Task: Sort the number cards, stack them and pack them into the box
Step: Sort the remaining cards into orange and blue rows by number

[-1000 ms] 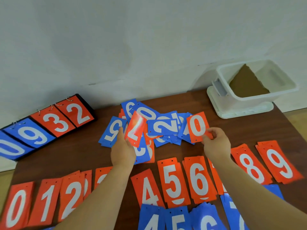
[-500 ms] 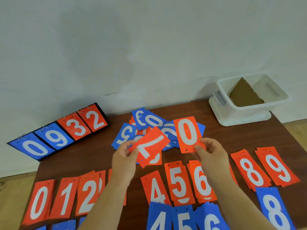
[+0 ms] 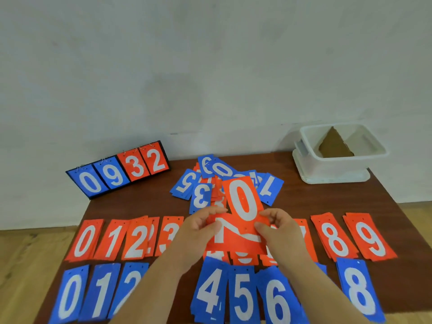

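The left hand (image 3: 198,228) curls its fingers (image 3: 208,213) and thumb onto the left edge of a red 7 card (image 3: 236,240), which is turned sideways. The right hand (image 3: 279,230) pinches the lower corner of a red 0 card (image 3: 243,199) lying upright over the 7; whether it also grips the 7 I cannot tell. Both cards are held just in front of the unsorted pile (image 3: 205,183) on the brown surface (image 3: 327,199). Right of that pile, the white box (image 3: 339,164) holds a piece of brown cardboard (image 3: 334,146). In front of the pile lie a row of red piles (image 3: 334,239) and a row of blue piles (image 3: 243,298).
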Demonstrator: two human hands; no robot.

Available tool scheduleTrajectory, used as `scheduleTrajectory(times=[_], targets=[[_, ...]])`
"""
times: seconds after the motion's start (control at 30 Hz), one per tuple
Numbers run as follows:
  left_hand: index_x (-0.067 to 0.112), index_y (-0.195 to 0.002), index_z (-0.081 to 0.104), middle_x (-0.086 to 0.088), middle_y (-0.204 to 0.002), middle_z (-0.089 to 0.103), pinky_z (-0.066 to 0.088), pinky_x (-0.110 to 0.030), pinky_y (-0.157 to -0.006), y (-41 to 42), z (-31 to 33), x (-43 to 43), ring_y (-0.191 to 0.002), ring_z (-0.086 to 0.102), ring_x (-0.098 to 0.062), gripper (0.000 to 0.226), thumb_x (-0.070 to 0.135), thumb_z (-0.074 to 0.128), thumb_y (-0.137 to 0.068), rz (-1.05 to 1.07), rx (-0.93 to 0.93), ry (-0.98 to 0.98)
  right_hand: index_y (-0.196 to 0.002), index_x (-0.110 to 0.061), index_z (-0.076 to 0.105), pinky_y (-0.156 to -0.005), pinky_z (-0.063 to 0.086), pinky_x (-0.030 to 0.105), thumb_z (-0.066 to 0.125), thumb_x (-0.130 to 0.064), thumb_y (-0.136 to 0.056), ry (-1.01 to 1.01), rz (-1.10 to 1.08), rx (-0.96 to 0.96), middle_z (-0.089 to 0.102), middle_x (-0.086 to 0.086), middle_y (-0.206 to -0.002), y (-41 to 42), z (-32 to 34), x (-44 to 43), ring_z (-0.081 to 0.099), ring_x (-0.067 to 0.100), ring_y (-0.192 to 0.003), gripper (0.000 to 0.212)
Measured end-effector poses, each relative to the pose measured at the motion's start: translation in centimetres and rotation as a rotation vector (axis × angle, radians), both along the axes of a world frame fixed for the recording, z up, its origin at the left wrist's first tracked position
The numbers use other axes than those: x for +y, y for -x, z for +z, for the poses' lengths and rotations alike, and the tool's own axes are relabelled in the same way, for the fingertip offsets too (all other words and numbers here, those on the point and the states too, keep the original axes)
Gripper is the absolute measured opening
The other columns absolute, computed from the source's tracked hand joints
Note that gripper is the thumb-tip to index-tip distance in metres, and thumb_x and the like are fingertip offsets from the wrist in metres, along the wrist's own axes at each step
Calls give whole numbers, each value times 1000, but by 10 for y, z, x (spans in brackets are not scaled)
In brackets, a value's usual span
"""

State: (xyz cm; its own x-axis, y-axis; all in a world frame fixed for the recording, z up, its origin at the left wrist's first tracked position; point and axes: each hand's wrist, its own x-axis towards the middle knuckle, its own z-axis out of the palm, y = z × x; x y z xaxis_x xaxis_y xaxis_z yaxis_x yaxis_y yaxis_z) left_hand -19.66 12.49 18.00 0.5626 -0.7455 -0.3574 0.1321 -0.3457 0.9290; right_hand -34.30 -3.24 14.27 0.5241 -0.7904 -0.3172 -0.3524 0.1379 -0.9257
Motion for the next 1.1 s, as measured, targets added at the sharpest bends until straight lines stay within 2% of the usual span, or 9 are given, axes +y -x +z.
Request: scheduleTrajectory(times=[0.23, 0.4, 0.57, 0.67, 0.73, 0.83, 0.93, 1.0, 1.1], targets=[[52, -116, 69, 12, -134, 62, 54, -21, -89, 43, 12, 15, -114, 65, -6, 31, 28, 66, -98, -24, -136, 14, -98, -34, 67, -83, 61, 41, 79, -21, -86, 86, 66, -7, 69, -12, -105, 45, 20, 13, 67, 11, -98, 21], [51, -120, 69, 18, -131, 63, 54, -32, -101, 55, 14, 20, -119, 62, -7, 30, 33, 68, -97, -57, -129, -102, -105, -34, 66, -78, 63, 37, 79, -18, -87, 39, 237, -20, 74, -9, -101, 57, 31, 22, 73, 6, -86, 27], [39, -113, 74, 18, -117, 68, 50, -16, -85, 55, 8, 26, -107, 64, -2, 26, 22, 73, -93, 157, -195, -76, -109, -31, 62, -69, 64, 42, 77, -16, -89, 5, 316, -42, 77, 1, -93, 56, 41, 30, 76, 21, -78, 28], [39, -103, 74, 8, -120, 70, 57, -30, -92, 41, -5, 37, -110, 67, -11, 25, 17, 72, -93, 402, -158, -31, -105, -33, 65, -71, 63, 45, 75, -16, -90, 35, 292, 5, 74, 4, -96, 53, 37, 33, 75, 25, -81, 25], [39, -101, 72, 6, -124, 68, 58, -36, -95, 28, -11, 47, -114, 65, -15, 27, 12, 68, -96, 519, -173, -21, -102, -34, 66, -66, 63, 38, 73, -16, -92, 74, 222, 29, 70, 1, -97, 48, 33, 32, 73, 19, -80, 22], [33, -114, 69, 9, -124, 60, 51, -13, -69, 8, -19, 69, -92, 62, -5, 32, 6, 58, -100, 582, -262, -73, -104, -30, 68, -56, 58, 29, 66, -15, -97, 23, 134, 33, 71, -1, -94, 32, 27, 33, 72, 13, -69, 16], [29, -123, 69, 6, -130, 60, 43, -7, -57, -18, -35, 102, -91, 58, -2, 34, 7, 55, -101, 599, -319, -158, -98, -30, 73, -68, 64, 41, 63, -19, -99, -29, 140, 94, 76, -2, -93, -4, 14, 49, 76, 23, -78, 15], [30, -124, 70, 4, -133, 60, 47, -9, -61, -32, -44, 124, -93, 60, -3, 34, 9, 56, -101, 613, -305, -177, -97, -30, 74, -63, 59, 35, 63, -18, -99, -36, 157, 130, 74, -3, -97, -27, 5, 63, 73, 23, -81, 16], [37, -117, 70, 4, -129, 64, 62, -30, -77, -65, -54, 175, -99, 66, -13, 30, 14, 58, -101, 682, -245, -220, -98, -25, 75, -65, 54, 28, 63, -13, -99, -87, 191, 141, 70, -3, -104, -78, -13, 99, 69, 18, -91, 17]])
